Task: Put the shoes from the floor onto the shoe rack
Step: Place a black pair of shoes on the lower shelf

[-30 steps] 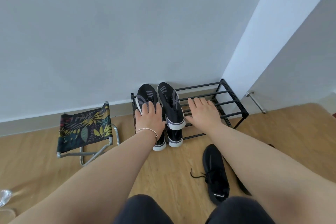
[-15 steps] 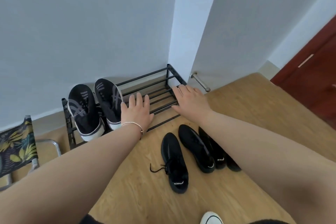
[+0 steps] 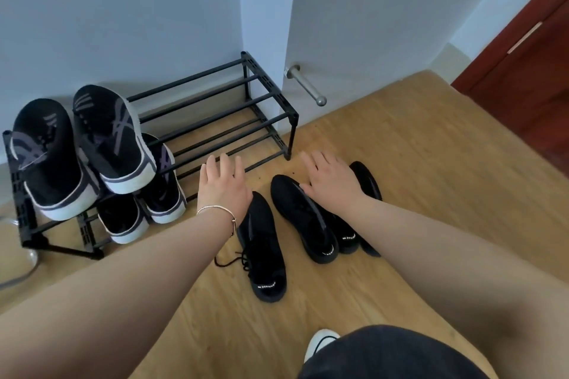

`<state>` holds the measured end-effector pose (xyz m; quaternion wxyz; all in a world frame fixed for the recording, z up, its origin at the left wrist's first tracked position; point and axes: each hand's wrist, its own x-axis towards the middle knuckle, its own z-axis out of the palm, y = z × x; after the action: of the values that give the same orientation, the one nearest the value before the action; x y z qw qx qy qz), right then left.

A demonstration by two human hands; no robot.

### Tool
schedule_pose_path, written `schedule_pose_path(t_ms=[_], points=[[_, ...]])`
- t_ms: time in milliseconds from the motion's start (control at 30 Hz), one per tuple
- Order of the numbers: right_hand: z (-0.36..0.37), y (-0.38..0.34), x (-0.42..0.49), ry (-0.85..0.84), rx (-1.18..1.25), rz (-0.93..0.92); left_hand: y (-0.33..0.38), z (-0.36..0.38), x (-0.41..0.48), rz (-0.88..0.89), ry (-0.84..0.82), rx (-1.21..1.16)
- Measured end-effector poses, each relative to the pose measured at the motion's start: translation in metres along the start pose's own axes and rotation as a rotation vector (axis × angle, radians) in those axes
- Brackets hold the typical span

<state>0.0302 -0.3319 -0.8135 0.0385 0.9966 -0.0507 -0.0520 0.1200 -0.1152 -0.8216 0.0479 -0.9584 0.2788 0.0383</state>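
Black shoes (image 3: 264,243) lay on the wooden floor (image 3: 431,178), at five o'clock from the rack (image 3: 215,108). We saw the left hand (image 3: 223,188) flat above one toe, fingers apart, holding nothing. The right hand (image 3: 331,180) rested, spread, on the next shoes (image 3: 308,224).

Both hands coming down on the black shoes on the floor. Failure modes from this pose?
1. The loose lace trails off the nearest black shoe; it may drag or snag on lifting.
2. The other black shoes lie bunched and overlapping under the right hand, so a grab could take only one or knock its neighbours.
3. The left end of the shoe rack is already crowded by striped sneakers tilted on the top rails; bumping might tip them.
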Motion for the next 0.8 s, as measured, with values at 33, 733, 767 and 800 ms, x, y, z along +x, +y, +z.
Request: schedule_pose_path(t_ms=[33, 733, 767, 800], points=[[0.010, 0.003, -0.002, -0.027, 0.006, 0.005, 0.002, 0.008, -0.002, 0.002, -0.019, -0.003], [0.130, 0.012, -0.021, -0.426, 0.461, 0.310, 0.026, 0.124, -0.044, -0.346, -0.611, -0.284], [0.130, 0.012, -0.021, -0.432, 0.464, 0.315, 0.028, 0.126, -0.043, -0.385, -0.637, -0.322], [0.131, 0.012, -0.021, -0.440, 0.478, 0.326, 0.030, 0.127, -0.041, -0.433, -0.663, -0.371]])
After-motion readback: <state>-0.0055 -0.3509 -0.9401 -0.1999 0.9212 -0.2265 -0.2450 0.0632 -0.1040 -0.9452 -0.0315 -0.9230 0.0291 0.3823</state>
